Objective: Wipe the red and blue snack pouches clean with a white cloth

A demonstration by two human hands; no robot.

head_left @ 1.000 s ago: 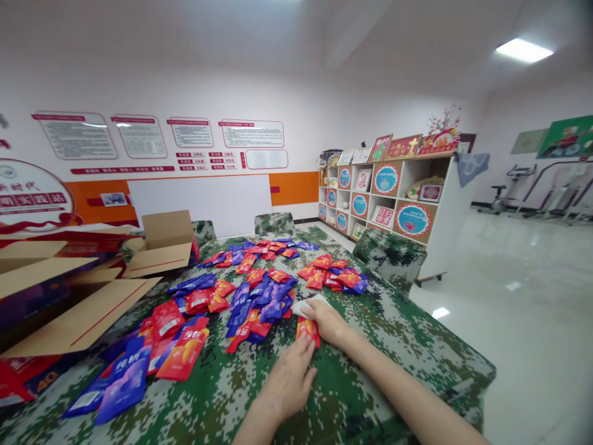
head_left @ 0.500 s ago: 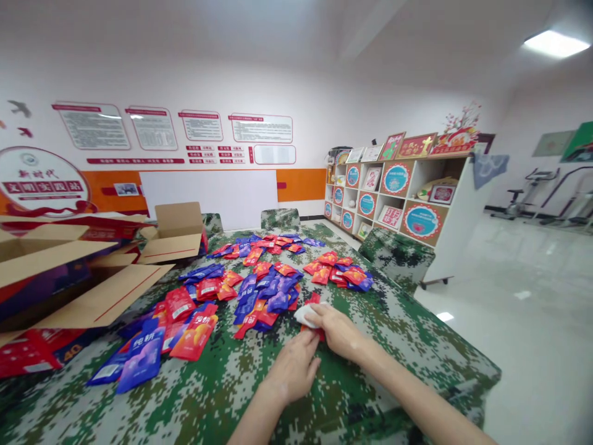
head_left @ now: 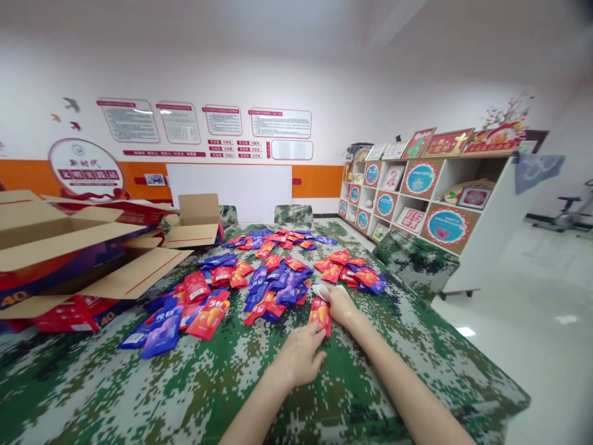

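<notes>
My L hand (head_left: pixel 299 355), thumb spread, presses a red pouch (head_left: pixel 319 313), R hand (head_left: pixel 341 304) pinches a cloth (head_left: pixel 319 289) at its far end (mid-wipe, prob.), w/ piles (head_left: pixel 283 285) far & left, done/not unclear.

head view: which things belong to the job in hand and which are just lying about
Seemingly in the job:
red pouch, touched by left hand
white cloth or tissue, in right hand
piled pouches, probably

Seemingly just about:
open cartons
shelf unit
camouflage-covered chair

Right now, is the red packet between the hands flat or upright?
Flat: the packet lies along the table, left hand touching its near end.
</notes>
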